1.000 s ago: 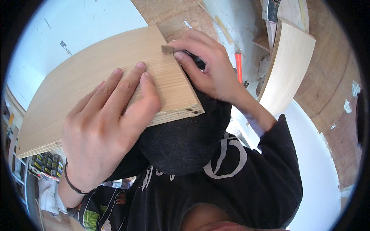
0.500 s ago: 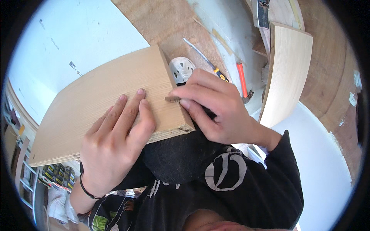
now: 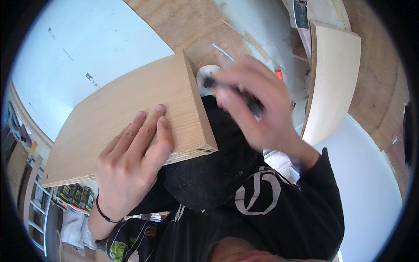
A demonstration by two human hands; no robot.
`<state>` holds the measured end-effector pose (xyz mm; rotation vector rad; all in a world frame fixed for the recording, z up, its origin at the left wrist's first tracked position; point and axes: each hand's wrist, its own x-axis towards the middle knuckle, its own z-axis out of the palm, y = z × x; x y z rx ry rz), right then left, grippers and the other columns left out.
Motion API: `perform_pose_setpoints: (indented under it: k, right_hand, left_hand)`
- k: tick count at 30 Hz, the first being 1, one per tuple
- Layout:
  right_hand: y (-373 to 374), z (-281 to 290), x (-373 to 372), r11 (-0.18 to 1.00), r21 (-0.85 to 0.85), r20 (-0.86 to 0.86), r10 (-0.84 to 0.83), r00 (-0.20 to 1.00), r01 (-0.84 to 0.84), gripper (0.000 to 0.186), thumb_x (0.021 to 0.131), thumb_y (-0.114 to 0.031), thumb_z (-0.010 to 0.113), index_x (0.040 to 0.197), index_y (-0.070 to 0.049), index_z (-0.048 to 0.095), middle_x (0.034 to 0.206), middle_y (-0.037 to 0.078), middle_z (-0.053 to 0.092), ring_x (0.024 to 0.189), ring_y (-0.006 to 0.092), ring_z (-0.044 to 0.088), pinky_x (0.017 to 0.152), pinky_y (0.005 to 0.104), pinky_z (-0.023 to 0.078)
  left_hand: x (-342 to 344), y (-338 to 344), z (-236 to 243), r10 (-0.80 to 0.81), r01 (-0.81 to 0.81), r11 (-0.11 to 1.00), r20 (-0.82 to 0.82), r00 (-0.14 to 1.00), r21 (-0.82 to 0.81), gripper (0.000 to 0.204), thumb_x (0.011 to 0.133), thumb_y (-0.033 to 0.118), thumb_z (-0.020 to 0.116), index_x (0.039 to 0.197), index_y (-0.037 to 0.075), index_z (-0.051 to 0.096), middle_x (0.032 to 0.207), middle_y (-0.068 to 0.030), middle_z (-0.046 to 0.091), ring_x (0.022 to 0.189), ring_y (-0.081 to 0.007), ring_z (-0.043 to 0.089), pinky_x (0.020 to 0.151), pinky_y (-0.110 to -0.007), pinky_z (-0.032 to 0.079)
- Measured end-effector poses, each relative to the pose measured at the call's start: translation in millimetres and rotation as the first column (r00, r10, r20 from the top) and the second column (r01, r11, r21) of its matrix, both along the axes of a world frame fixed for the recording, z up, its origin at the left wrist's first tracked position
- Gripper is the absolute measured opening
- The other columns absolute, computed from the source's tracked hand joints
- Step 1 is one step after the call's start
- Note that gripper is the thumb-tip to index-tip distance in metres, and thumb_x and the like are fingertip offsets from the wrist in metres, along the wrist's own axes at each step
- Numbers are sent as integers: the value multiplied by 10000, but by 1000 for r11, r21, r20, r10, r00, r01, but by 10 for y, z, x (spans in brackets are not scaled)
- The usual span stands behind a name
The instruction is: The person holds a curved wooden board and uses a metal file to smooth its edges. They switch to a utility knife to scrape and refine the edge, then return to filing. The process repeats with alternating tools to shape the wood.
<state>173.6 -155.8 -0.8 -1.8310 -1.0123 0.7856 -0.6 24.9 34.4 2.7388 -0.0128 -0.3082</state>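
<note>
A pale wood-grain board (image 3: 126, 109) with a layered plywood edge lies across my lap, over black trousers (image 3: 192, 183). On its face rests my left hand (image 3: 131, 153), open, fingers stretched out and pressing flat near the edge closest to me. Off the board's right end, my right hand (image 3: 257, 105) is raised and smeared by motion. Its fingers are closed around a slim dark tool (image 3: 251, 102) with a black end near the fingertips; the blur hides its exact kind. A white shoe with holes (image 3: 207, 74) shows just beyond the board's right end.
A large white sheet (image 3: 91, 52) spreads at the far left. To the right stands a curved pale wooden panel (image 3: 334, 83). Behind my right hand show a red handle (image 3: 279, 75) and a thin metal shaft (image 3: 222, 52). Dark-and-yellow boxes (image 3: 76, 195) sit at the lower left.
My right hand has lifted off the board's right edge, turning and rising away to the right with its tool. The left hand keeps its place on the board. The view has shifted slightly.
</note>
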Motion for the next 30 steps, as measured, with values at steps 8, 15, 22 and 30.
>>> perform_pose_setpoints:
  k: [8,15,22,30]
  right_hand:
    - [210,-1704,-63,988,-137,-49,-78,996,70,227,887,-135,592,1045,-18,704,997,199,684,925,392,640,832,460,502]
    - [266,-1872,-132,987,-155,-60,-59,996,50,264,879,-126,567,1069,5,693,1020,222,680,995,386,634,891,461,493]
    - [283,-1833,-85,982,-191,59,18,998,-7,272,886,-121,548,1084,-9,698,1037,209,684,1019,371,635,935,460,491]
    - [279,-1806,-82,993,-113,195,41,980,-19,226,899,-144,600,1058,-15,696,985,178,683,907,376,646,818,442,514]
  left_hand:
    - [3,-64,27,25,-26,1000,-28,999,-11,285,816,53,632,1101,44,618,1179,-122,705,1049,-324,702,830,-379,592]
    - [-3,-33,-15,58,-59,998,-83,995,-3,362,797,53,682,1155,57,626,1182,-110,707,1083,-320,690,854,-392,598]
    - [-25,-47,-37,61,-60,998,-49,997,25,328,834,116,685,1157,83,634,1166,-80,716,1076,-310,693,851,-391,611]
    - [1,-43,-35,45,-44,999,-26,999,22,270,831,99,680,1092,62,622,1111,-109,731,1013,-310,718,793,-362,609]
